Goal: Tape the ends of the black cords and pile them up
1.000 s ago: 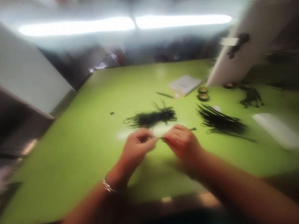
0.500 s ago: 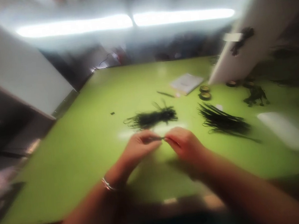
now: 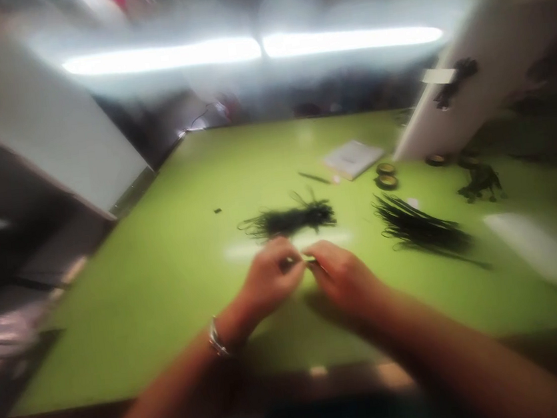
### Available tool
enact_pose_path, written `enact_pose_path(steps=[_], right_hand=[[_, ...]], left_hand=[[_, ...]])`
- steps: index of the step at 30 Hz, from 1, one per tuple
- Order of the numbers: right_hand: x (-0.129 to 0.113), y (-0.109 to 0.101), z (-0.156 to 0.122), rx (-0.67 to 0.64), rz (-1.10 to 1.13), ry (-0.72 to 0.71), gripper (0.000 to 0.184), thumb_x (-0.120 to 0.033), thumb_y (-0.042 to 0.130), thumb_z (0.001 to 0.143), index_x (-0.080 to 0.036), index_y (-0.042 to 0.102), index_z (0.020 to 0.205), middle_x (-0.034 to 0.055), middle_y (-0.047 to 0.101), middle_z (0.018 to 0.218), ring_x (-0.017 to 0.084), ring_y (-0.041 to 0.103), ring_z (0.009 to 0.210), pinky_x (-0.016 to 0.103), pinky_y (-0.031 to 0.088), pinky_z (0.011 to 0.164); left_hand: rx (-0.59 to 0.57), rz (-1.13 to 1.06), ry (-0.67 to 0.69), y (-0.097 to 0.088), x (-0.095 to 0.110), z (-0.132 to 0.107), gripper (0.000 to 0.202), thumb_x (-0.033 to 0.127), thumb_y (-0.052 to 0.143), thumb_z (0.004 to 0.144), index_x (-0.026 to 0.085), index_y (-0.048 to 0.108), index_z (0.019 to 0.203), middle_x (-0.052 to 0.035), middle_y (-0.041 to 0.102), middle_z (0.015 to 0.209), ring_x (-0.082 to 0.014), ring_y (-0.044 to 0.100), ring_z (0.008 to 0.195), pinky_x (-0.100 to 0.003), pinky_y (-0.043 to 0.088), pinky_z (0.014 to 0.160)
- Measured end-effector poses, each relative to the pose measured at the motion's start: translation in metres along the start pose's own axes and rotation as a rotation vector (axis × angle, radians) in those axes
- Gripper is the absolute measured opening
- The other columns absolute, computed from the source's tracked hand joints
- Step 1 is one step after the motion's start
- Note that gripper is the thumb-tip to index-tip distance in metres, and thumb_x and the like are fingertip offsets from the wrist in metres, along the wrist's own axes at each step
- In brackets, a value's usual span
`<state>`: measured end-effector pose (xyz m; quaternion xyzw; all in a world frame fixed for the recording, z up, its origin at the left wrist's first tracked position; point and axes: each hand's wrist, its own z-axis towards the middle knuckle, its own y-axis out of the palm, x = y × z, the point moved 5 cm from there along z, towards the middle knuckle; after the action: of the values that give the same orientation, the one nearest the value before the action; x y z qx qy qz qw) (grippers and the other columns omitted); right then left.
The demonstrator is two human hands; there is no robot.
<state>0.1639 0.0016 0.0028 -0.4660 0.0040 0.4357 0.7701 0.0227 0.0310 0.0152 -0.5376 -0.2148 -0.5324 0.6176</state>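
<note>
My left hand [image 3: 272, 275] is closed in a pinch just above the green table, a silver bracelet at its wrist. Close beside it, almost fingertip to fingertip, my right hand [image 3: 342, 270] pinches too. A small length of thin black cord [image 3: 311, 262] shows between the fingers; most of it is hidden and blurred. Just beyond the hands lies a bundle of looped black cords [image 3: 290, 220], gathered at its right end. A second, looser bundle of black cords [image 3: 424, 226] lies to the right, one strand sticking out.
On the green table [image 3: 143, 305] stand tape rolls [image 3: 387, 182], a white pad [image 3: 353, 158], a dark pen [image 3: 314, 177] and a small black piece [image 3: 217, 210]. A dark cluster [image 3: 479, 183] lies far right. White panels [image 3: 83, 134] rise at both sides, below bright tube lights.
The fingertips have shifted against each other, and less of the cord shows between them. My left wrist has turned slightly. The whole view has moved a little; the bundles lie as before.
</note>
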Motion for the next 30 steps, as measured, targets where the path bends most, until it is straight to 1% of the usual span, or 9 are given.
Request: enact_pose_path(steps=[4, 7, 12, 15, 20, 25, 28, 29, 30], right_hand=[[0.004, 0.001, 0.001, -0.068, 0.025, 0.072, 0.026, -0.020, 0.040, 0.096, -0.018, 0.054, 0.074, 0.0029, 0.055, 0.068, 0.015, 0.048, 0.062, 0.028, 0.039, 0.061], [0.010, -0.006, 0.003, -0.091, 0.271, 0.234, 0.031, -0.027, 0.043, 0.096, -0.019, 0.050, 0.068, -0.0010, 0.052, 0.063, 0.012, 0.046, 0.060, 0.025, 0.037, 0.059], [0.012, -0.003, 0.003, -0.136, 0.684, 0.551, 0.039, -0.037, 0.047, 0.092, -0.020, 0.041, 0.057, -0.0063, 0.039, 0.051, 0.008, 0.036, 0.049, 0.022, 0.029, 0.049], [0.011, 0.004, 0.000, -0.148, 0.776, 0.645, 0.036, -0.040, 0.049, 0.089, -0.020, 0.044, 0.059, -0.0073, 0.035, 0.049, 0.008, 0.031, 0.048, 0.022, 0.026, 0.047], [0.008, 0.001, 0.006, -0.171, 0.676, 0.606, 0.032, -0.034, 0.053, 0.083, -0.018, 0.049, 0.056, -0.0056, 0.039, 0.053, 0.008, 0.035, 0.054, 0.022, 0.028, 0.051], [-0.015, -0.032, -0.010, -0.396, 0.729, 0.715, 0.023, -0.023, 0.056, 0.078, -0.015, 0.058, 0.056, -0.0071, 0.037, 0.047, 0.006, 0.032, 0.047, 0.021, 0.026, 0.045], [-0.044, -0.058, -0.052, -0.533, 0.820, 0.752, 0.027, -0.018, 0.058, 0.076, -0.016, 0.050, 0.050, -0.0078, 0.033, 0.046, 0.004, 0.029, 0.045, 0.019, 0.022, 0.040], [-0.055, -0.064, -0.069, -0.581, 0.843, 0.748, 0.026, -0.019, 0.060, 0.076, -0.016, 0.051, 0.052, -0.0075, 0.036, 0.047, 0.004, 0.033, 0.045, 0.018, 0.026, 0.041], [-0.062, -0.070, -0.084, -0.545, 0.836, 0.733, 0.027, -0.024, 0.066, 0.075, -0.017, 0.053, 0.052, -0.0070, 0.040, 0.048, 0.005, 0.039, 0.045, 0.018, 0.029, 0.041]], left_hand=[[-0.126, -0.258, -0.238, 0.006, -0.013, -0.002, 0.019, 0.032, 0.069, 0.078, 0.014, 0.064, 0.075, -0.0012, 0.056, 0.068, -0.0112, 0.047, 0.060, -0.026, 0.038, 0.057], [-0.255, -0.536, -0.396, 0.012, -0.019, -0.005, 0.027, 0.036, 0.073, 0.077, 0.014, 0.066, 0.090, -0.0003, 0.056, 0.068, -0.0096, 0.047, 0.059, -0.024, 0.037, 0.055], [-0.238, -0.599, -0.474, 0.014, -0.023, -0.007, 0.027, 0.030, 0.079, 0.070, 0.013, 0.068, 0.087, -0.0020, 0.060, 0.069, -0.0095, 0.050, 0.058, -0.023, 0.038, 0.055], [-0.208, -0.570, -0.454, 0.016, -0.024, -0.009, 0.021, 0.031, 0.075, 0.073, 0.013, 0.067, 0.082, -0.0021, 0.061, 0.067, -0.0091, 0.048, 0.055, -0.023, 0.037, 0.054], [-0.256, -0.478, -0.297, 0.011, -0.016, -0.005, 0.008, 0.022, 0.069, 0.077, 0.015, 0.070, 0.079, -0.0043, 0.064, 0.077, -0.0123, 0.054, 0.066, -0.023, 0.041, 0.059], [-0.498, -0.385, -0.187, 0.021, 0.016, -0.022, 0.008, 0.024, 0.067, 0.079, 0.018, 0.071, 0.077, -0.0045, 0.065, 0.075, -0.0147, 0.055, 0.068, -0.025, 0.044, 0.061], [-0.670, -0.264, -0.195, 0.039, 0.035, -0.059, 0.009, 0.029, 0.065, 0.081, 0.024, 0.068, 0.075, -0.0033, 0.063, 0.071, -0.0162, 0.055, 0.065, -0.027, 0.044, 0.059], [-0.753, -0.255, -0.171, 0.047, 0.041, -0.073, 0.007, 0.032, 0.066, 0.079, 0.027, 0.069, 0.075, -0.0032, 0.064, 0.074, -0.0170, 0.056, 0.067, -0.028, 0.046, 0.060], [-0.808, -0.268, -0.150, 0.053, 0.045, -0.086, 0.007, 0.034, 0.068, 0.077, 0.030, 0.070, 0.071, -0.0027, 0.065, 0.073, -0.0178, 0.057, 0.065, -0.029, 0.046, 0.058]])
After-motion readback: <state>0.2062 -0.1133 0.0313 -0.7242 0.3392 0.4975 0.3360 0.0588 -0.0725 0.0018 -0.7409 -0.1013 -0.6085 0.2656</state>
